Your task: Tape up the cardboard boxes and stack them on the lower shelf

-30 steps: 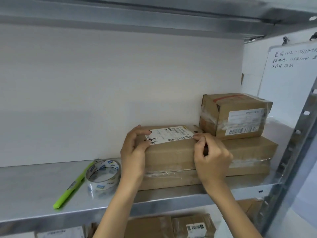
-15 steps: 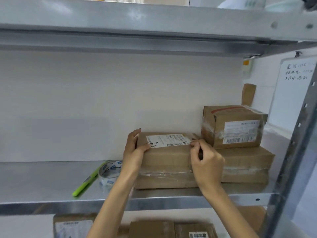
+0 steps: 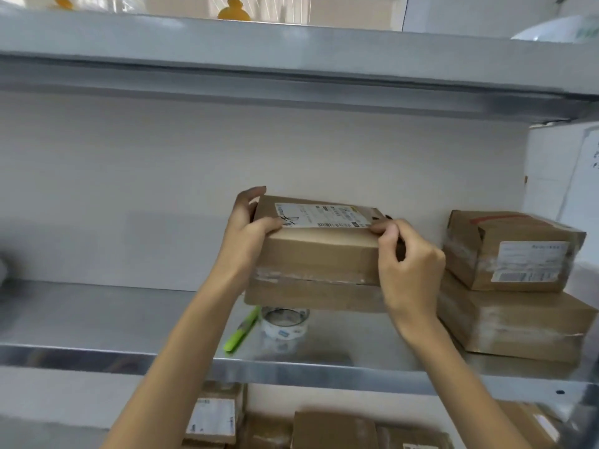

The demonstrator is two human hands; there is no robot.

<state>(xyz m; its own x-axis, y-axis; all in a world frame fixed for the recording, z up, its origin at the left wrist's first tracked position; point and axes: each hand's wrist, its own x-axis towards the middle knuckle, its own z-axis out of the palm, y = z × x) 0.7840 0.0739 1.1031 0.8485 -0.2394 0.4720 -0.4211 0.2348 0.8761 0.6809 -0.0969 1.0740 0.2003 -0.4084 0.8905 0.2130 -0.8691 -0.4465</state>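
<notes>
Both hands are on one box [image 3: 317,254]: the left hand [image 3: 249,228] grips its left end, thumb on top and fingers round the back, and the right hand [image 3: 408,267] pinches the right top corner, with the other fingers curled against the side. The box hangs clear of the shelf [image 3: 97,358] with nothing under it. A band of clear tape already runs round its lower part, so I judge the sealing done and the carry down to the lower shelf just beginning. Next, the box must come out towards the person, past the shelf edge directly below it, and then go down level onto the pile, with both ends kept gripped so it does not tip. Directly under the box lie one tape roll [image 3: 285,325] and one green pen [image 3: 241,332]. To its right are two more boxes, a small box [image 3: 515,251] resting on a flat box [image 3: 515,325]. Far below it I count at least four low boxes [image 3: 334,429], all blurred. High above it are two yellow ducks [image 3: 234,9].
</notes>
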